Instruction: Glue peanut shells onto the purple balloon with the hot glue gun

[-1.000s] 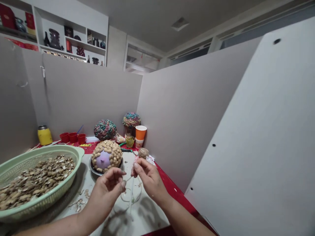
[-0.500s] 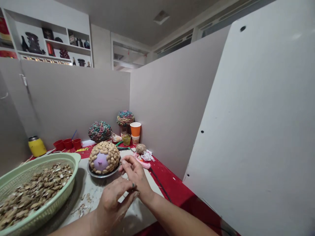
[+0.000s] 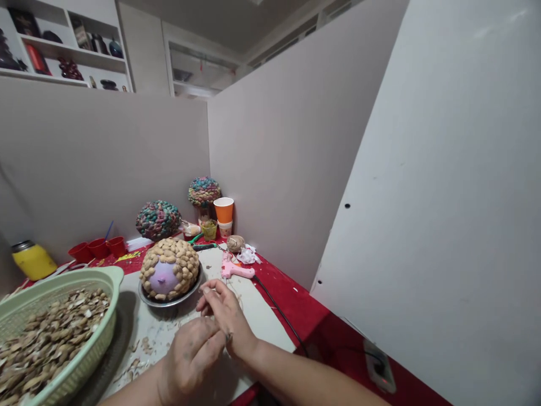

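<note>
My left hand (image 3: pixel 195 352) is closed, its fingertips pinched at the wrist side of my right hand; whatever lies between them is too small to make out. My right hand (image 3: pixel 226 316) has its fingers curled with thumb near the fingertips, and what they hold, if anything, is hidden. Just beyond them, a ball covered in peanut shells (image 3: pixel 181 262) rests in a metal bowl (image 3: pixel 169 303), with a bare lilac patch (image 3: pixel 163 277) facing me. A pink glue gun (image 3: pixel 237 270) lies on the board behind my right hand.
A green basket (image 3: pixel 113 299) of shells stands left. Behind are red cups (image 3: pixel 98 248), a yellow jar (image 3: pixel 34 260), two colourful shell-covered balls (image 3: pixel 158 220), an orange cup (image 3: pixel 224 211) and twine (image 3: pixel 235 243). A black cable (image 3: pixel 281 313) crosses the red cloth. Grey partitions (image 3: pixel 279 152) enclose the table.
The view has shifted right and down. My left hand's fingers have closed near my right wrist, where they were spread wider before. The glue gun shows more fully.
</note>
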The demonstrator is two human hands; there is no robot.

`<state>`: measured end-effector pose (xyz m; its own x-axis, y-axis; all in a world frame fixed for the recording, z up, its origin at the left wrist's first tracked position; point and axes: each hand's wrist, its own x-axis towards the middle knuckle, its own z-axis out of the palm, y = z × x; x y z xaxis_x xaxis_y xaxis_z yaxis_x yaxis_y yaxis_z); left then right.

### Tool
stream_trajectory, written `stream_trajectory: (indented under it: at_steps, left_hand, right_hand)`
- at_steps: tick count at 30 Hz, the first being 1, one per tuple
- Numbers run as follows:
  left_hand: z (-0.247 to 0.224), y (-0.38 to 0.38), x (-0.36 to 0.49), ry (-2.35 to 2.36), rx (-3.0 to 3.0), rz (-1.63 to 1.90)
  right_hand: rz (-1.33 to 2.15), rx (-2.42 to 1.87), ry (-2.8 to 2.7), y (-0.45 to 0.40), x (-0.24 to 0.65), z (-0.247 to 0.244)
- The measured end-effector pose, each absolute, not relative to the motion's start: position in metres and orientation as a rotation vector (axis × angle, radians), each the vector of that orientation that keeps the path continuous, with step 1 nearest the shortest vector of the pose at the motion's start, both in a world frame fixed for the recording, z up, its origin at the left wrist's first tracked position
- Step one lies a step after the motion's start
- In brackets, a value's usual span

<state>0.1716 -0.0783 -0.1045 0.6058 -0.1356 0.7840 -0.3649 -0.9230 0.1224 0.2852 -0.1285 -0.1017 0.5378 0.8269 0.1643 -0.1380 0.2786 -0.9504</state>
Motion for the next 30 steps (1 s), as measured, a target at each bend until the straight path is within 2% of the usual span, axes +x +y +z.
stream_trajectory:
  at_steps: [6, 12, 16, 21, 24, 30]
  left_hand:
    - [-0.115, -0.083, 0.174, -0.42, 2.593, 0.916]
    - [-0.123, -0.094, 0.181, -0.526, 2.662, 0.926]
    - [-0.13, -0.099, 0.183, -0.67, 2.862, 0.945]
    - [-0.129, -0.092, 0.179, -0.62, 2.845, 1.18]
    - [-0.125, -0.087, 0.174, -0.586, 2.833, 1.208]
    - [-0.127, -0.083, 0.172, -0.499, 2.879, 0.865]
  right_hand:
    - [0.778, -1.199, -0.816, -0.141, 0.291, -0.12]
    - [0.673, -1.287, -0.968, -0.154, 0.299, -0.117]
    - [0.441, -1.397, -1.106, -0.155, 0.333, -0.101]
    - [0.105, -1.702, -1.402, -0.144, 0.393, -0.099]
    - [0.022, -1.934, -1.574, -0.136, 0.415, -0.106]
    - [-0.04, -2.256, -1.769, -0.123, 0.424, -0.112]
